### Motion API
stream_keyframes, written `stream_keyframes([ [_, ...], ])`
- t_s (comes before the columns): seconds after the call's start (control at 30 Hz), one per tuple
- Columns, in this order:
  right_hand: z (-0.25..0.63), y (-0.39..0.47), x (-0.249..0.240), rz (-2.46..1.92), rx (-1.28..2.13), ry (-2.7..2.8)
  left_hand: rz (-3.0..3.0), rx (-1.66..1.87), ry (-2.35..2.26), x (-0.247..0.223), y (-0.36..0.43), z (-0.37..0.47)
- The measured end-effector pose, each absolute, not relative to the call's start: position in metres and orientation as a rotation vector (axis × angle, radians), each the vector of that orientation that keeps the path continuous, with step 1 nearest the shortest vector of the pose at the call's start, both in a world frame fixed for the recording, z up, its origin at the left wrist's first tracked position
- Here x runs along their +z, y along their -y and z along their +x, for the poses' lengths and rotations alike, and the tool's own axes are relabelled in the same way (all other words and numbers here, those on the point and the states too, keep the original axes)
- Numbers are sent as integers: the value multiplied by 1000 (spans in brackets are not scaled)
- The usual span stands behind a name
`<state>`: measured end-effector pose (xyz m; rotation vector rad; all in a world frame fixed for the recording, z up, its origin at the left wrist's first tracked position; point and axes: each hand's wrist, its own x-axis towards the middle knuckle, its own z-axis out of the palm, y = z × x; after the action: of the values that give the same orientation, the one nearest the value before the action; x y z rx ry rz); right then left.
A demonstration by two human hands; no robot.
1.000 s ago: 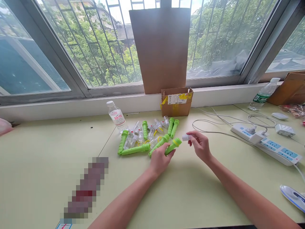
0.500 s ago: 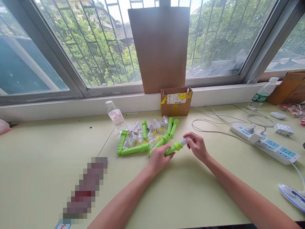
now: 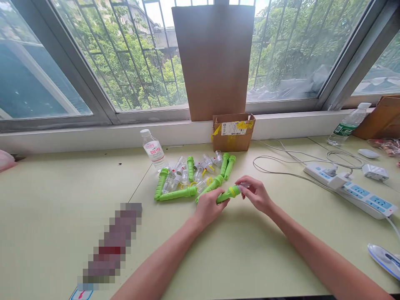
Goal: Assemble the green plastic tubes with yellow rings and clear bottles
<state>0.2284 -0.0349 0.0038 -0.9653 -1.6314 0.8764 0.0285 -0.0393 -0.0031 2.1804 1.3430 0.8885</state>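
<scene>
My left hand [image 3: 210, 206] is closed round a green plastic tube [image 3: 225, 196] with a threaded end and a yellow ring. The tube tilts up to the right. At its threaded end, the fingers of my right hand [image 3: 254, 192] are closed on a pale translucent plastic piece [image 3: 243, 186], mostly hidden by the fingers. Just beyond my left hand lies another green tube [image 3: 214, 183]. Several more green tubes [image 3: 178, 194] rest behind and to the left, around clear plastic cups [image 3: 168, 182], white-and-clear inserts and yellow rings [image 3: 209, 181].
A water bottle [image 3: 153, 151] stands behind the parts, with a cardboard box [image 3: 233, 141] by the window wall. On the right are a power strip [image 3: 353, 189], loose cables [image 3: 281, 161] and another bottle [image 3: 345, 127]. A blurred-out object [image 3: 109, 246] lies front left.
My right fingers have moved further over the pale piece, close against the tube's threaded end, hiding more of it. My left hand keeps its hold on the tube. The view has shifted slightly.
</scene>
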Motion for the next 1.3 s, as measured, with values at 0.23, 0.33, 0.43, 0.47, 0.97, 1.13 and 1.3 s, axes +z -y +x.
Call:
stream_keyframes([
  [0.23, 240, 31, 13, -1073, 1056, 1628, 2197, 917, -1335, -6, 39, 29],
  [0.33, 241, 31, 14, -1149, 1075, 1627, 2236, 899, -1338, -7, 39, 29],
  [0.43, 239, 31, 15, -1179, 1063, 1631, 2230, 911, -1344, -8, 39, 29],
  [0.47, 237, 32, 16, -1174, 1051, 1622, 2219, 908, -1352, -8, 39, 28],
  [0.97, 238, 13, 40, -1070, 867, 1474, 1785, 1007, -1234, 2, 42, 38],
  [1.13, 237, -20, 20, -1249, 729, 1500, 1752, 1026, -1226, 2, 42, 38],
  [1.3, 204, -37, 7, -1169, 680, 1891, 1736, 1058, -1227, 1, 42, 38],
])
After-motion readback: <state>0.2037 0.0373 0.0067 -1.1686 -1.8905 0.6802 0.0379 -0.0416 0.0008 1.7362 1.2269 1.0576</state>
